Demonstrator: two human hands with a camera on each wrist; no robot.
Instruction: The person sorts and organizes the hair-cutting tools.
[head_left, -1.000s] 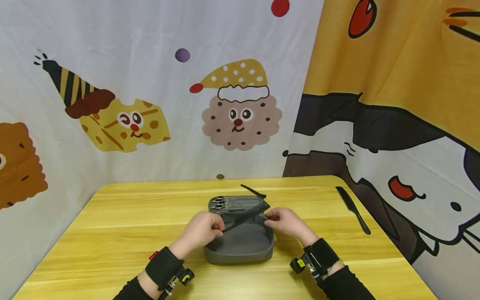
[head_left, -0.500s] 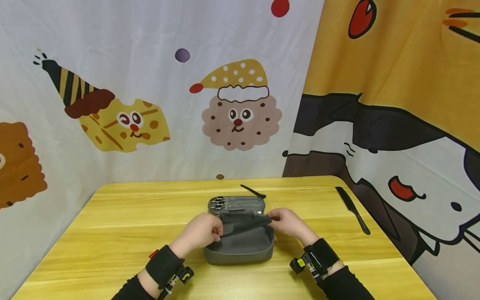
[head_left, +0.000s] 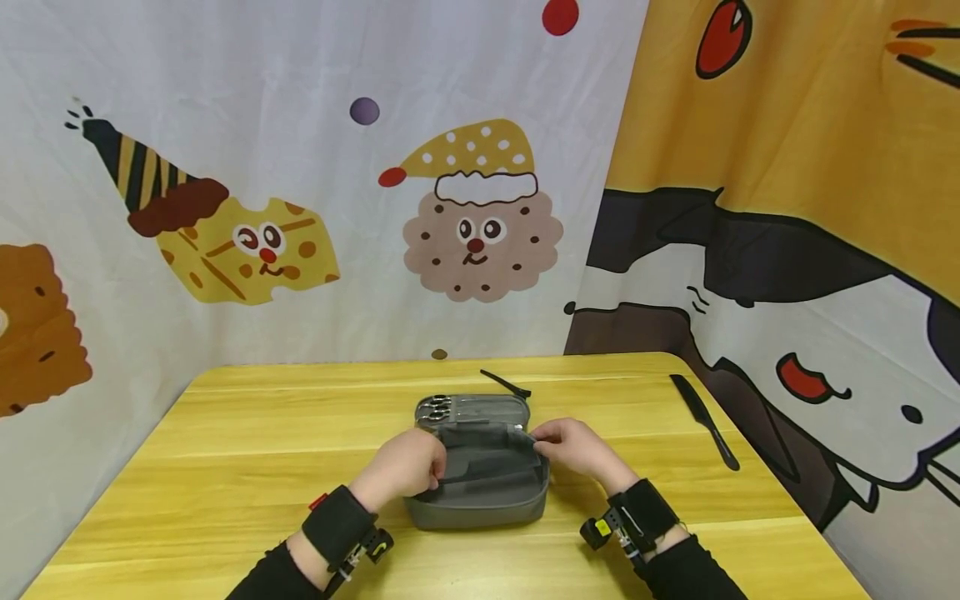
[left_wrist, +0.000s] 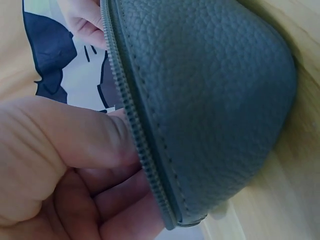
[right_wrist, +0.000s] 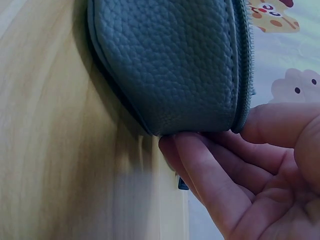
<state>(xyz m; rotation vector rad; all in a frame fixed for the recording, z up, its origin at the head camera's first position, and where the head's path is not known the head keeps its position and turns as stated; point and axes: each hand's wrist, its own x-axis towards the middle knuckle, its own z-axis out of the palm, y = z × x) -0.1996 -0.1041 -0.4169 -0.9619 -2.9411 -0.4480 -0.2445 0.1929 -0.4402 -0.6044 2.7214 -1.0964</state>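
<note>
A grey zip-up scissor case [head_left: 480, 515] lies unfolded on the table, with several scissors [head_left: 437, 408] tucked into its far half. My left hand [head_left: 408, 462] is at the left rim, thumb and curled fingers pinching the near end of a dark flat piece [head_left: 491, 475] that lies across the case's inside. Its kind does not show. The left wrist view has the thumb [left_wrist: 100, 137] right behind the zip, its tip hidden. My right hand [head_left: 573, 446] grips the right side of the case, thumb at the zip edge and fingers [right_wrist: 205, 170] under the pebbled wall.
A black hair clip [head_left: 506, 383] lies behind the case. Off to the right, near the table edge, is a black comb [head_left: 705, 421]. The wooden table [head_left: 247, 433] ends at a printed curtain [head_left: 315, 183] at the back.
The dark piece, raised and slanted over the case a second ago, has come down inside it. My right hand met its right end, then the case side; my left hand sank slightly.
</note>
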